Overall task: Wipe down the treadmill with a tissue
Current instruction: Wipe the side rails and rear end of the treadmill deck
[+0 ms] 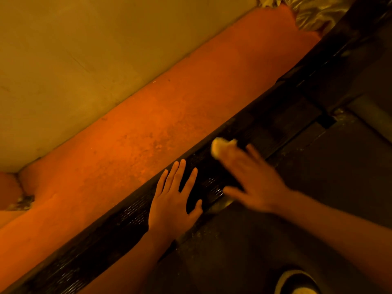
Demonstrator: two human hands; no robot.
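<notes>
Hands: 2 in view, both on the treadmill [286, 128], dim orange light. Left hand [172, 200] lies flat, palm down, on the ribbed black side rail [127, 217]; 4 fingers straight and a bit spread, thumb out to the side, holding nothing. Right hand [252, 181] is blurred, further up the same rail, w/ fingers reaching fwd and thumb stuck out toward the left hand. Tissue [221, 148]: 1, a pale wad at the right hand's fingertips, sitting on the rail just beyond them. Can't tell if the fingers pinch it or only press on it, too much blur. The 2 hands are near each other but not touching.

Rail runs diagonally, bottom-left to top-right. Belt [318, 187], dark grey w/ pale specks along its edge, lies on the rail's right side, under the right forearm. Floor [127, 141], orange strip w/ mottled patches, runs along the rail's left side; 1 beige wall [84, 60] beyond it. Shoe [297, 281]: 1, dark w/ a light rim, at the bottom edge on the belt side. Crumpled shiny sheet [314, 11]: 1, at the top right corner by the end of the floor strip.
</notes>
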